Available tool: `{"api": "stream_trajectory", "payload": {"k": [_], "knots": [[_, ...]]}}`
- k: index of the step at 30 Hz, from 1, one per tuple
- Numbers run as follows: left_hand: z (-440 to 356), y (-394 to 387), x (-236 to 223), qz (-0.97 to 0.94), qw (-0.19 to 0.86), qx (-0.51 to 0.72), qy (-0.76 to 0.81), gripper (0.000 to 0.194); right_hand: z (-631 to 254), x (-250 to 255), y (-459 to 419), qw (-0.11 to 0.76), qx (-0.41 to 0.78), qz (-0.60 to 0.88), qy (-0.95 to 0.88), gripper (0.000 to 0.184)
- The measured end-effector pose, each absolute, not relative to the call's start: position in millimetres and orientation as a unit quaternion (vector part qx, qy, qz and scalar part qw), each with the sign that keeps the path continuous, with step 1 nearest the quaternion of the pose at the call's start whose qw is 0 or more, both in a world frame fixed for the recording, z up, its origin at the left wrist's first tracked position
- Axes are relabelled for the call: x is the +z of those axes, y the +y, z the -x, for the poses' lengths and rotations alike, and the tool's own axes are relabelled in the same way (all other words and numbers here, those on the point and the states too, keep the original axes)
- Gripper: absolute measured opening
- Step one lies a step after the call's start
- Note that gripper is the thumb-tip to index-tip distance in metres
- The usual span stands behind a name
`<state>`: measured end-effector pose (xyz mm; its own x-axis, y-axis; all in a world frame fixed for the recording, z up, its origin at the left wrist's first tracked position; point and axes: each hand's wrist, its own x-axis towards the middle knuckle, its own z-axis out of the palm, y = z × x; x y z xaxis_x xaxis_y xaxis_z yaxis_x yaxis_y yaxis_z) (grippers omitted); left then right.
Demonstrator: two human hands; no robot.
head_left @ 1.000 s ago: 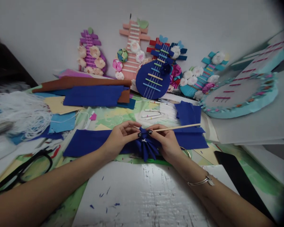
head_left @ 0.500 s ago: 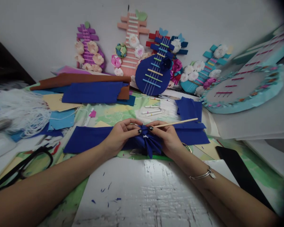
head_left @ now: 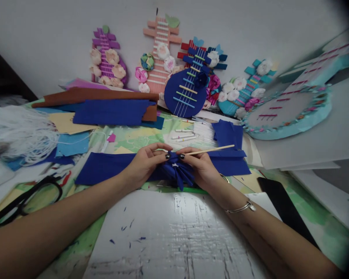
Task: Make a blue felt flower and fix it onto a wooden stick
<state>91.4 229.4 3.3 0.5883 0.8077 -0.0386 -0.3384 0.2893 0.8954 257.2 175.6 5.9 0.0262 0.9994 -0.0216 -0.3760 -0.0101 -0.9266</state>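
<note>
My left hand [head_left: 145,161] is closed, its thumb and fingers pinching the top of a blue crepe paper flower [head_left: 178,174]. The flower is a gathered bunch with a small white string tie at its middle, and its folded petals hang downward. From the other side my right hand [head_left: 202,164] pinches the same flower. A thin wooden stick [head_left: 216,149] also lies in my right hand, sticking out to the right above the fingers. Behind both hands stretches a long strip of blue crepe paper [head_left: 101,168]. My fingers partly hide the flower's top.
A white board [head_left: 151,232] with blue scraps lies in front. Black-handled scissors [head_left: 40,197] and white string [head_left: 20,131] are at left. White sticks [head_left: 202,131] lie beyond my hands. A blue lute-shaped craft [head_left: 184,93] and several others lean at the wall. A black bar [head_left: 282,205] lies right.
The whole view has shifted a little, so things appear slightly farther left. Both hands keep their pinch on the flower, with only slight finger movement, and the stick stays in my right hand.
</note>
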Motion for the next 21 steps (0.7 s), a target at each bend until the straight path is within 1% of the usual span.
{"api": "stream_trajectory", "payload": {"k": [7,14,21], "knots": [[-91.2,230.0,0.7,-0.474,0.751,0.385,0.251,0.030,-256.5,6.9,175.3,0.594,0.579,0.407,-0.384,0.015],[-90.6,228.9,1.2,-0.473,0.755,0.380,0.249,0.027,-256.9,6.8,174.9,0.586,0.578,0.407,-0.396,0.015],[-89.8,230.5,-1.1,-0.492,0.739,0.391,0.242,0.028,-255.9,7.2,174.1,0.583,0.566,0.414,-0.411,0.013]]}}
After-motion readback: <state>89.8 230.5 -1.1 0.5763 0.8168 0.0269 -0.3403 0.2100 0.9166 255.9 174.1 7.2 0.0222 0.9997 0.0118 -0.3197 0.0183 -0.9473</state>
